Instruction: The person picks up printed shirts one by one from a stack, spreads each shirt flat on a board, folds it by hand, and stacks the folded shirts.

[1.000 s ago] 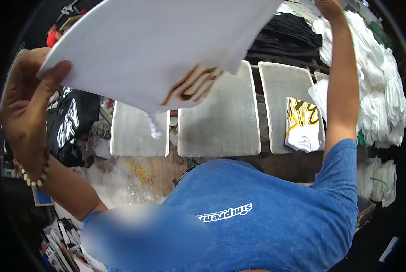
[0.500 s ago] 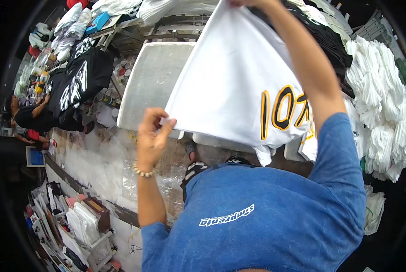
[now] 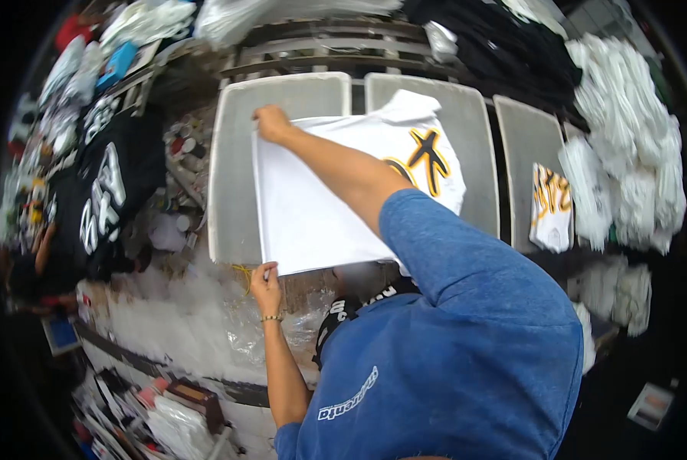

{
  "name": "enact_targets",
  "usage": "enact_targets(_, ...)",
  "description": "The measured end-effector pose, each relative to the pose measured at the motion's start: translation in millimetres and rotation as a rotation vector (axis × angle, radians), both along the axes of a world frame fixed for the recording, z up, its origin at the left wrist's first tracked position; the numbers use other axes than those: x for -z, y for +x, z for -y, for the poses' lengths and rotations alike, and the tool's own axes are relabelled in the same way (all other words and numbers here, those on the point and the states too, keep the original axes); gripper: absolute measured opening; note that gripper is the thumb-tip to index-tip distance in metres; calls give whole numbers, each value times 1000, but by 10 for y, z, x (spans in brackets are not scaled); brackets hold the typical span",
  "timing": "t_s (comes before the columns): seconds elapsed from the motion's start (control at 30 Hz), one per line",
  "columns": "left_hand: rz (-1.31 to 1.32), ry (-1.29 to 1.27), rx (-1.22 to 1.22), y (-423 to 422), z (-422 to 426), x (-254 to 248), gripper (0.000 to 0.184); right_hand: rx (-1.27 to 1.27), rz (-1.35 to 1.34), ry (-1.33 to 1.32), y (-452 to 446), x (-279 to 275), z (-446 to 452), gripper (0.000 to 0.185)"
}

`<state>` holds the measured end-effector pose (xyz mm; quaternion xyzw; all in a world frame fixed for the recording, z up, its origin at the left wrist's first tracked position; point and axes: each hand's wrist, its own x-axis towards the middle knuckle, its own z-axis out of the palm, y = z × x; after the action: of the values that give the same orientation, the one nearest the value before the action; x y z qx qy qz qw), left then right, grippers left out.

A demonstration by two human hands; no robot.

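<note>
A white T-shirt (image 3: 313,207) with black lettering edged in orange is stretched out in front of me, lying partly across two pale flat boards. My left hand (image 3: 267,285) pinches its near left corner, just off the board's front edge. Reaching across the shirt, my right hand (image 3: 272,123) grips the far left corner over the left board (image 3: 232,176). My right forearm covers part of the lettering. The sleeve end of the shirt rests on the middle board (image 3: 477,184).
At right, a folded white shirt with orange and black print (image 3: 550,207) lies on a third board (image 3: 516,142), near hanging white garments (image 3: 627,123). Black garments (image 3: 504,50) are piled behind. On the left hangs a black printed garment (image 3: 113,184), with another person's arm (image 3: 44,249) beside it.
My right hand has come down and left with its corner of the T-shirt, flattening the cloth over the boards. My left hand still holds the near corner, and the view has shifted.
</note>
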<state>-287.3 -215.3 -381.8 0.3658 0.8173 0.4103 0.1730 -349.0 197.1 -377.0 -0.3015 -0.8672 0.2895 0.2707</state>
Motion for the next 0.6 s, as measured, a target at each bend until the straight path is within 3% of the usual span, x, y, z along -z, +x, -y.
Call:
enact_targets(0.13, 118, -110, 23, -86, 65, 292, 11, -34, -246, -50, 486, -81, 711, 36)
enact_targets(0.27, 219, -28, -22, -13, 66, 327, 12, -75, -109, -187, 2049, -332, 1489, 23)
enact_targets(0.37, 439, 66, -44, -45, 85, 433, 14, 344, -45, -323, 3529, -138, 1961, 15)
enact_targets(0.47, 402, 106, 20, -65, 56, 377, 14, 889, -35, -422, 4764, -77, 2415, 22)
enact_targets(0.6, 482, 9, 41, -214, 52, 356, 13, 1148, 96, -7, 5160, 170, 2785, 56)
